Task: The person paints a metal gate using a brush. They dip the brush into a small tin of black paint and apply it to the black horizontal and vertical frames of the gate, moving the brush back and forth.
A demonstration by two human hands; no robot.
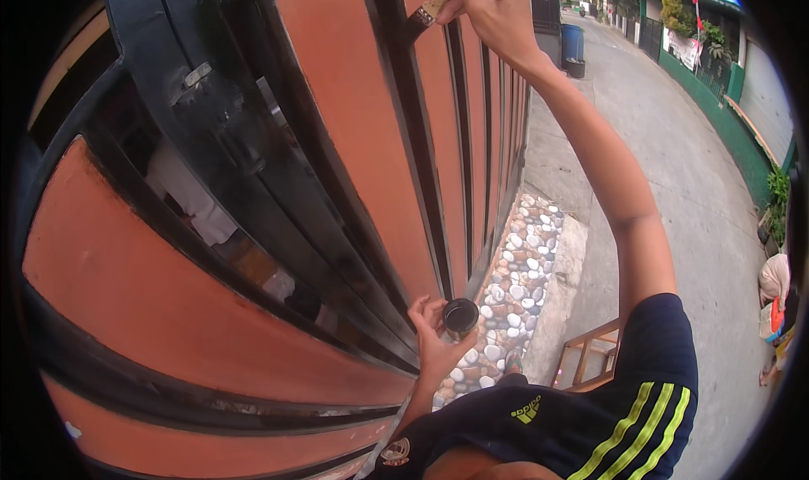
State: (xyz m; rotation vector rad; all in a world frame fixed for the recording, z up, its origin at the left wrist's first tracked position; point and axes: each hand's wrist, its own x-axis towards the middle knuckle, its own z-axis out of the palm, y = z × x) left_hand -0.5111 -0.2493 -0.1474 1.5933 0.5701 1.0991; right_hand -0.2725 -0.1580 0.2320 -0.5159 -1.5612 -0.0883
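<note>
A gate with orange panels (354, 101) and black bars (409, 117) fills the left half of the view. High up, my right hand (497, 12) is closed around the handle of a paintbrush (431, 6). Its dark bristles are at one of the black bars; whether they touch it I cannot tell. Lower down, close to the gate, my left hand (440, 345) wraps its fingers round a small round can (460, 316). The can's open top shows dark, black-looking paint inside.
Along the gate's foot runs a pebble strip (514, 286). A wooden frame (590, 358) stands on the ground by my right side. Beyond lie a concrete street (657, 176), a blue barrel (572, 42) and a green wall (699, 80). Someone with a red container (775, 316) is at the far right.
</note>
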